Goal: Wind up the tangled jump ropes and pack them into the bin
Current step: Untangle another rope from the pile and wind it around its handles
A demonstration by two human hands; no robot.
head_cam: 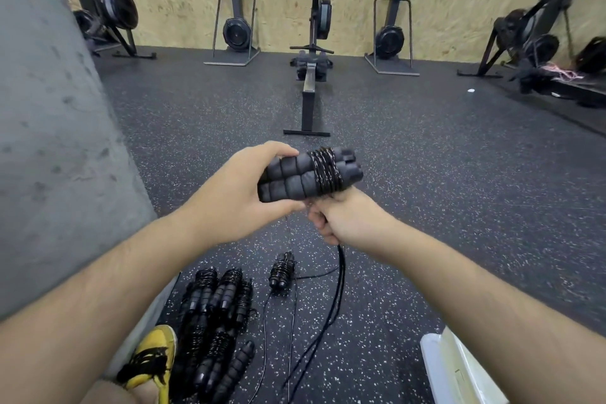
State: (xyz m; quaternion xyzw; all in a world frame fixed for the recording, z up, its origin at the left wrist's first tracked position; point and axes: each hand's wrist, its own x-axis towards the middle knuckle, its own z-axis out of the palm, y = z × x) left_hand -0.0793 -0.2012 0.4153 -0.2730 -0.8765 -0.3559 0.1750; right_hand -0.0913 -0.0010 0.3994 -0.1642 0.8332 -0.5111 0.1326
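Left hand (236,195) gripping black foam handles (287,180), cord (325,171) coiled round them, right hand (344,220) clenching its slack

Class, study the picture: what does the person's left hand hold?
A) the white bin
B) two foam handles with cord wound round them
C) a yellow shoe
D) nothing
B: the left hand grips the handles, which have cord wrapped round them, while the right hand grips the loose end of the cord below.
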